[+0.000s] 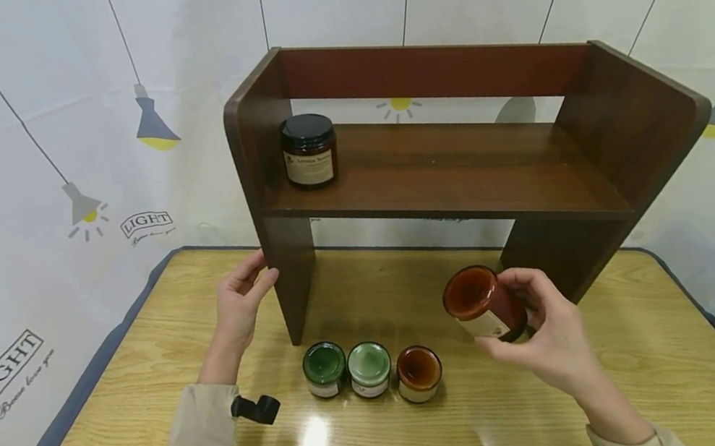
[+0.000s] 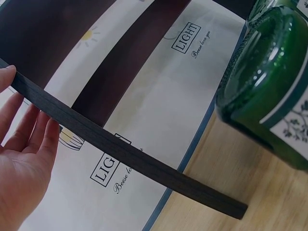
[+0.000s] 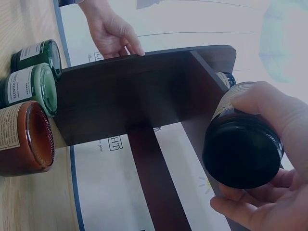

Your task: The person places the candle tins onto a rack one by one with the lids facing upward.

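With thumb and fingers on either side of the front edge, my left hand [image 1: 238,308] holds the left side panel [image 2: 130,151] of a dark brown wooden shelf [image 1: 456,169]. My right hand [image 1: 559,340] grips a reddish-brown glass candle jar [image 1: 506,307] in front of the shelf's lower opening, near its right side. This jar is tilted, glass base up, its black lid [image 3: 243,154] facing down. Before the shelf's left half, a dark green jar [image 1: 324,372], a light green jar [image 1: 369,371] and an amber jar [image 1: 419,375] stand base up in a row.
A dark jar with a black lid [image 1: 309,152] stands upright at the left end of the upper shelf board. The wooden table [image 1: 118,437] runs back to a white sheet [image 1: 87,77] printed with lamps, which hangs behind and at both sides.
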